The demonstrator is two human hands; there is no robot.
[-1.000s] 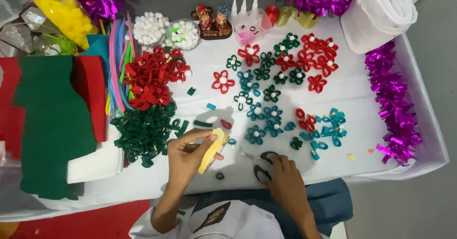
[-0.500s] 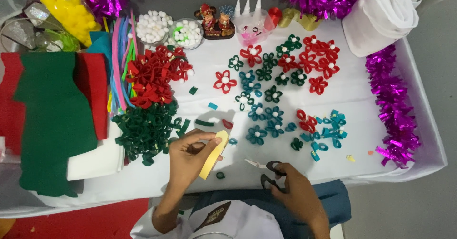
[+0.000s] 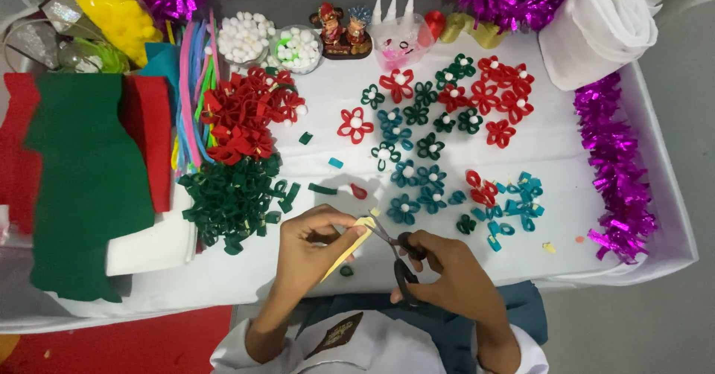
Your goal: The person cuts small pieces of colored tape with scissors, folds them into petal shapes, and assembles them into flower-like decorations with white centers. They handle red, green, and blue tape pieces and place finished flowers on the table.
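Note:
My left hand [image 3: 309,247] pinches a narrow yellow felt strip [image 3: 348,249] near its upper end, low over the white table [image 3: 551,151]. My right hand [image 3: 447,273] grips black-handled scissors [image 3: 398,253], and their blades meet the top of the strip. The two hands are close together at the table's near edge. Just left of my left hand lies a heap of dark green felt loops [image 3: 231,199]. Finished felt flowers in teal [image 3: 417,177], red [image 3: 491,95] and green are spread over the table beyond my hands.
A pile of red felt loops [image 3: 249,117] lies behind the green one. Green and red felt sheets [image 3: 82,173] sit at the left, coloured pipe cleaners [image 3: 190,91] beside them. Bowls of white pompoms [image 3: 268,43], a white fabric roll [image 3: 599,24] and purple tinsel [image 3: 614,165] ring the table.
My right hand picked the scissors up from the table's near edge and brought them left to the yellow strip, which my left hand kept holding.

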